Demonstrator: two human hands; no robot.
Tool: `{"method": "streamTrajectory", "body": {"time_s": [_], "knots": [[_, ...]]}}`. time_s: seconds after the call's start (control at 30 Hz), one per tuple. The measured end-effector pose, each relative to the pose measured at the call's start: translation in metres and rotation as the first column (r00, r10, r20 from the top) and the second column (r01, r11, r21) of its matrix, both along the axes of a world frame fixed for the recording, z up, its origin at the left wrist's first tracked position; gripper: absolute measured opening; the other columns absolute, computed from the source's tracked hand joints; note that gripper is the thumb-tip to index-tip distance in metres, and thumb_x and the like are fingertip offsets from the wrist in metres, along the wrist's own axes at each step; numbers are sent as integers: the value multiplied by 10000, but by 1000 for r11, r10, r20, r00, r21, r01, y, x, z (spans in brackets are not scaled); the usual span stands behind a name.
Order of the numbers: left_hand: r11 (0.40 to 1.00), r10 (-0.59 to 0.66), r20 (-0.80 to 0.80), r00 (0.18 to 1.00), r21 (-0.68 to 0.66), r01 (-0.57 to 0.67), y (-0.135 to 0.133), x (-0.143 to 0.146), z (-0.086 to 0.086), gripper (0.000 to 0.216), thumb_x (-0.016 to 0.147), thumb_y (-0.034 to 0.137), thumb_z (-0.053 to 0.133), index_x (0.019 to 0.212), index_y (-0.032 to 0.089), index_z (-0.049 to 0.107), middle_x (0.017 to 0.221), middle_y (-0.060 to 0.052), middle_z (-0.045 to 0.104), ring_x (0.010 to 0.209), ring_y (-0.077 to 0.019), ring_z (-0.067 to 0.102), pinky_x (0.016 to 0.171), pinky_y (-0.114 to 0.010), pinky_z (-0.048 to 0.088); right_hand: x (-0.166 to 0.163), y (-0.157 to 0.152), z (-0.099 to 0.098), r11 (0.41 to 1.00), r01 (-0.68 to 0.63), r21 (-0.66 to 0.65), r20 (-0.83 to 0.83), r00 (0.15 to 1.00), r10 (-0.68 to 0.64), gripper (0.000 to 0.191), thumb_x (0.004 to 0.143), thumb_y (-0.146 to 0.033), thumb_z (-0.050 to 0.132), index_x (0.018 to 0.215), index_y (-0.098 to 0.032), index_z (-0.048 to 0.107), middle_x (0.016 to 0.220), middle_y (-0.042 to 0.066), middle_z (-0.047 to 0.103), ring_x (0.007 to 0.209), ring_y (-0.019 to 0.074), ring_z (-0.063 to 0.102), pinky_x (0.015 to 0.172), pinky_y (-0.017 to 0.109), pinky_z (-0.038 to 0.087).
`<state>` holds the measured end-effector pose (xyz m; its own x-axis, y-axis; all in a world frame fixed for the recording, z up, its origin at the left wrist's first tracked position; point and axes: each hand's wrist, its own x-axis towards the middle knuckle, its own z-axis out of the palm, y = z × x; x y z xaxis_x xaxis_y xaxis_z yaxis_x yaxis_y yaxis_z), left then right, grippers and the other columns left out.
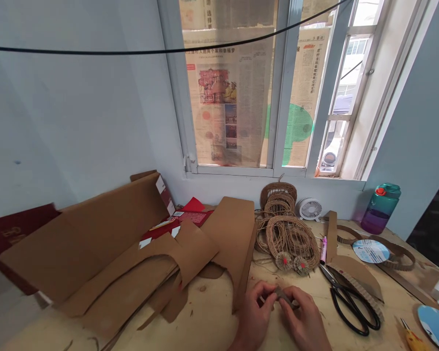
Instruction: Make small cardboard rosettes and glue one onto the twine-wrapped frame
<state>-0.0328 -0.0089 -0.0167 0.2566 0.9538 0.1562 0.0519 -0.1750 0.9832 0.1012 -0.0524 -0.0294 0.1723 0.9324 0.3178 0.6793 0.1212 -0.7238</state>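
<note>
Near the front of the wooden table, my left hand (pixel 256 309) and my right hand (pixel 303 312) pinch a small grey-brown cardboard strip (pixel 286 295) between thumbs and fingers. Its far parts are hidden by my fingers. Just beyond my hands lie two cardboard rosettes (pixel 300 264) with red centres. They rest against coiled twine rings (pixel 290 239), woven and stacked toward the wall. Right of my right hand, black-handled scissors (pixel 351 307) lie on the table beside a ridged cardboard strip (pixel 362 290).
Large cut cardboard sheets (pixel 106 234) cover the left side. A pink marker (pixel 324 249), a small white fan (pixel 310 208) and a teal-purple bottle (pixel 380 209) stand or lie at the back right. A yellow-handled awl (pixel 411 336) and a blue disc (pixel 437 325) are at the near right.
</note>
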Motion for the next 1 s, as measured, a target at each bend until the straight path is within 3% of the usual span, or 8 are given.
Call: {"method": "streamTrajectory", "body": {"time_s": [0.27,0.53,1.0], "knots": [[999,-4,-61,998,39,7,-4,-1,4,173,777,294,578,759,155,679,743,-48,670,647,-166,574,583,-230,438,2,1,2,1000,14,17,-35,999,-14,294,830,-440,494,773,-212,670,791,52,701,761,215,620,675,288,493],[997,-69,-68,995,41,72,-3,1,0,127,766,228,584,747,160,689,722,-31,686,615,-150,579,561,-209,423,1,1,2,999,50,-11,-70,996,-51,294,828,-428,481,760,-209,665,766,52,696,757,217,616,702,293,485],[995,-73,-122,990,56,80,-5,3,0,146,754,138,546,702,159,681,669,-12,673,577,-140,563,542,-207,411,5,-2,-2,998,68,16,38,997,-68,243,800,-374,504,752,-214,681,739,40,707,735,211,637,692,280,493]]}}
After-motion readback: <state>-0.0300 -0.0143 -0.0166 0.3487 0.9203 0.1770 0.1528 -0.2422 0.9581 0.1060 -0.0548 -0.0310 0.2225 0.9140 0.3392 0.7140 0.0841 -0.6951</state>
